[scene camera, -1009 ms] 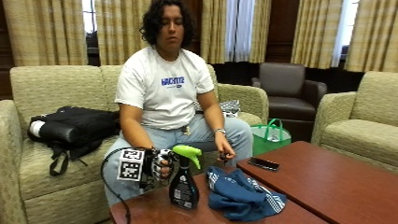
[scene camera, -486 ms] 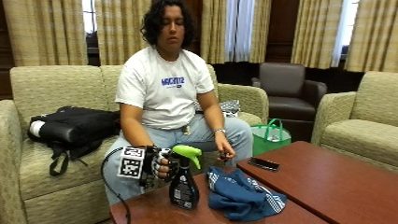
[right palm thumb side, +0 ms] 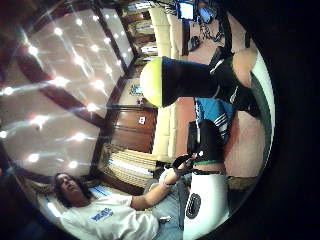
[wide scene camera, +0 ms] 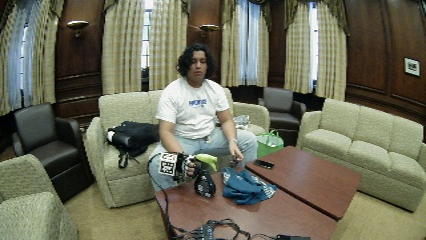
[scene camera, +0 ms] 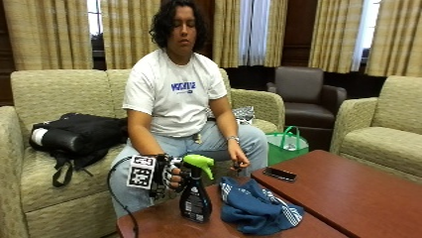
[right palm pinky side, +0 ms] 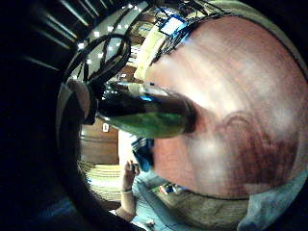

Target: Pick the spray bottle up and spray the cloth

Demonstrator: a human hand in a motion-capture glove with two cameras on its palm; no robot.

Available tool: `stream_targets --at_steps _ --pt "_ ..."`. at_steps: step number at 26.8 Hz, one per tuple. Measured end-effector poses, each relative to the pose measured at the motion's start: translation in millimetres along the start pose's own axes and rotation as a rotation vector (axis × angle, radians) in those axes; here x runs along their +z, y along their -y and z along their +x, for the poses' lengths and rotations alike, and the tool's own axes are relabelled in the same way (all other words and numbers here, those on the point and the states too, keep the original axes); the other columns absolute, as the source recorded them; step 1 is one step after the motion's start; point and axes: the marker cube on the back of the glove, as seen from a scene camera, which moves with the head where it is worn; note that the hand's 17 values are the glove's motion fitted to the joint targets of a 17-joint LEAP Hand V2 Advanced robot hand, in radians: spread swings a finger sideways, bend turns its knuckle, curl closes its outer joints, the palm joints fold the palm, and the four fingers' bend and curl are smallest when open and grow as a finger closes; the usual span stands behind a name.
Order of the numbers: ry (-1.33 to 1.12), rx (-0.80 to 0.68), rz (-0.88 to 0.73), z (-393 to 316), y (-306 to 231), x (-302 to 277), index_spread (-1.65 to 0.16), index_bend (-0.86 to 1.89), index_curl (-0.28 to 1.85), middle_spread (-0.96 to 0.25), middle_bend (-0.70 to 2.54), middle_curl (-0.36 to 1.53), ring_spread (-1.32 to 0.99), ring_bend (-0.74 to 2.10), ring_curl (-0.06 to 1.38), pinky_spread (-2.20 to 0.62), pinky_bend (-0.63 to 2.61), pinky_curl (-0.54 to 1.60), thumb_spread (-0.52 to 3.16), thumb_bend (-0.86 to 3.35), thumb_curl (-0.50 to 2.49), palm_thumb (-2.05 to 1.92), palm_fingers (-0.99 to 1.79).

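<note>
A person sits on a couch (scene camera: 39, 99) behind a reddish-brown tabletop (scene camera: 356, 193), with a black bag (scene camera: 79, 136) lying on the cushion at their right side. On the tabletop, near the person's edge, lies a crumpled blue cloth (scene camera: 257, 208) with white stripes, and just beside it, on the person's right, stands the bottle (scene camera: 196, 196): dark body, green spray head, upright, its base on the wood. In the wide outside view the cloth (wide scene camera: 245, 186) and bottle (wide scene camera: 204, 181) sit close together at the near corner of the tabletop (wide scene camera: 306, 180), apart from a black phone (wide scene camera: 263, 163) lying flat further along. The same phone (scene camera: 280, 173) shows in the closer outside view beyond the cloth. A green tote (scene camera: 286, 145) stands on the floor beside the couch. The gloved right hand (scene camera: 170, 173) is at the bottle's neck, its fingers (scene camera: 174, 176) curled round it just under the green head, grasping the bottle. The little-finger palm view shows the bottle (right palm pinky side: 144, 115) close to the palm, its dark body stretching out over the tabletop (right palm pinky side: 231, 96). The thumb-side palm view shows the spray head (right palm thumb side: 172, 80) filling the middle, with the cloth (right palm thumb side: 212, 117) on the wood past it. The bare left hand (scene camera: 237, 162) rests near the person's knee, touching none of these things.
</note>
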Motion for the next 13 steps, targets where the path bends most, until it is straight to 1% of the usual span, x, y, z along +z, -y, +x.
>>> stream_targets --at_steps 6,13 --pt "-0.015 0.017 0.038 -5.0 9.3 2.7 -0.32 0.09 0.36 -0.23 0.37 0.54 -0.23 0.63 0.49 -0.28 0.54 0.46 0.75 -0.03 0.61 0.89 1.12" --pt "-0.024 0.025 0.031 -3.2 8.0 7.2 -0.33 0.1 0.33 -0.24 0.36 0.54 -0.23 0.57 0.48 -0.27 0.51 0.45 0.77 -0.02 0.61 0.9 1.09"
